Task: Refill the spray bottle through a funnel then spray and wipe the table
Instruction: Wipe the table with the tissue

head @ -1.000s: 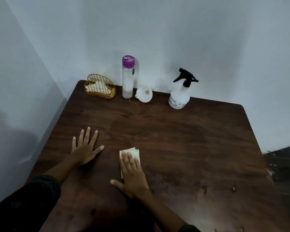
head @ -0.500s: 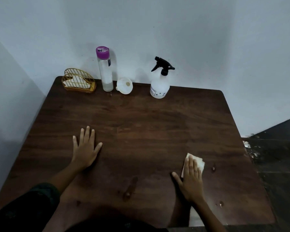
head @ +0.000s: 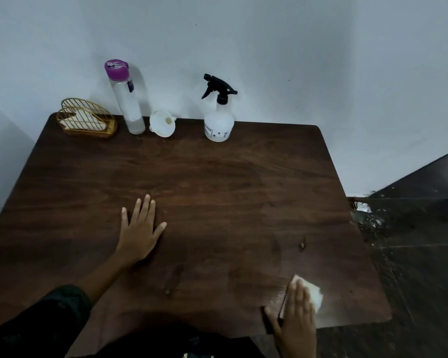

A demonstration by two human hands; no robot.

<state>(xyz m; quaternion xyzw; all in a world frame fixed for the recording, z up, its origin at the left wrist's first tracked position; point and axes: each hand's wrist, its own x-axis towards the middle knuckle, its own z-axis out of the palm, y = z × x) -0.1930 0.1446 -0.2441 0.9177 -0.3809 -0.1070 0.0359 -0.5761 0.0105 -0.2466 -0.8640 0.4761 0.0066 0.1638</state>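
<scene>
My right hand [head: 296, 316] presses flat on a folded white tissue [head: 313, 295] near the front right corner of the dark wooden table [head: 217, 189]. My left hand [head: 140, 228] rests flat on the table's left middle, fingers spread, holding nothing. At the back edge stand a white spray bottle [head: 219, 122] with a black trigger head, a white funnel [head: 162, 124] lying on its side, and a tall clear bottle [head: 127, 99] with a purple cap. A few wet spots show on the wood between my hands.
A gold wire holder [head: 87, 121] with white napkins sits at the back left corner. Pale walls close off the back and the left. To the right of the table lies a dark floor [head: 419, 241] with some small debris.
My right hand has slid the tissue from the table's middle to the front right corner. The left hand has stayed in place.
</scene>
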